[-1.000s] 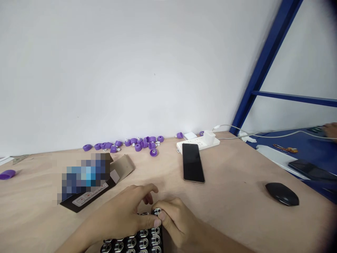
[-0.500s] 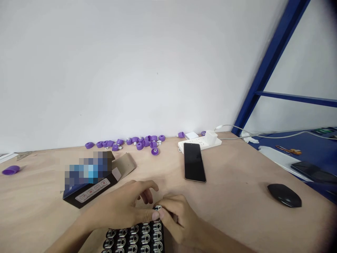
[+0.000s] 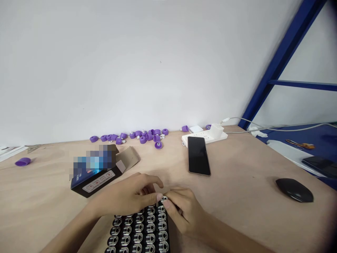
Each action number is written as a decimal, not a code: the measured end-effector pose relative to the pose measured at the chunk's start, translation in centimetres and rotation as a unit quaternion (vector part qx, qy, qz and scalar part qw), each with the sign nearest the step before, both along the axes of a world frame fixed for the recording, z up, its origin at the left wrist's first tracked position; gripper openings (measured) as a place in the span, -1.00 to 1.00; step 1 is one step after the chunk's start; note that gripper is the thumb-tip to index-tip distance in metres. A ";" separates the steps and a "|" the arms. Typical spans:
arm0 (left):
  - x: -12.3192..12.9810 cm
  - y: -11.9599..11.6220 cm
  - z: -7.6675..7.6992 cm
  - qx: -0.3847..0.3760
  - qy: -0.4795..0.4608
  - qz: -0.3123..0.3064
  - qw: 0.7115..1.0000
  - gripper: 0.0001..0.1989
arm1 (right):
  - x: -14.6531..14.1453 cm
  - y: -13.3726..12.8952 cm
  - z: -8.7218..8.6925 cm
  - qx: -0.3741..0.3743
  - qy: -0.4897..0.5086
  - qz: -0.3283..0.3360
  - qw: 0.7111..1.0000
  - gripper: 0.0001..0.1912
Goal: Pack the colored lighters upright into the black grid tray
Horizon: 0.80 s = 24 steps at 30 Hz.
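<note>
A pale plywood table [image 3: 244, 218] meets a white wall [image 3: 147, 63], with a blue metal frame [image 3: 284, 59] at right. Purple rounded caps [image 3: 143, 138] lie along the far edge, beyond a black smartphone [image 3: 199, 156], a white power strip [image 3: 204, 138], a black mouse [image 3: 294, 190] and a dark printed box [image 3: 96, 179]. The left hand [image 3: 126, 193] and right hand [image 3: 184, 211], fingers curled together, pinch a silver metal fitting [image 3: 164, 199] at the corner of a black tray [image 3: 167, 242] on the table.

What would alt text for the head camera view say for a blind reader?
The left hand and right hand meet at the top corner of a black tray of silver metal pieces on a plywood table. Beyond lie a dark box, a smartphone, a white power strip and a line of purple pieces along the wall.
</note>
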<state>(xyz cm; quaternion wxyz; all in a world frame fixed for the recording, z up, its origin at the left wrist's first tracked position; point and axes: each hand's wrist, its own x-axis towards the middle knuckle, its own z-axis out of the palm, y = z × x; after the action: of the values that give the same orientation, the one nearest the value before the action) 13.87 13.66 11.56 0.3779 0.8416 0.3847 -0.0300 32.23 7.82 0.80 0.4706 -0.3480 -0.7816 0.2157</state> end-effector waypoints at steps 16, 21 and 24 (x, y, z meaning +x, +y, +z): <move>0.0 -0.2 0.1 0.025 -0.004 -0.008 1.000 -0.61 | -0.1 0.2 -0.7 0.052 -0.032 -0.031 0.998 -0.64; 0.2 0.0 0.4 0.012 -0.029 -0.061 0.998 -0.69 | 0.4 0.1 0.0 -0.081 -0.049 0.038 0.995 -0.63; 0.2 0.1 0.6 0.001 -0.035 -0.069 0.997 -0.70 | 0.6 0.0 0.6 -0.122 -0.046 0.060 0.990 -0.64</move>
<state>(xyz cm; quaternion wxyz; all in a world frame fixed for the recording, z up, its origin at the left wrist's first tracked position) 14.08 13.78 12.15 0.3874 0.8671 0.3121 -0.0261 32.88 7.84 1.43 0.3743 -0.3645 -0.7899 0.3210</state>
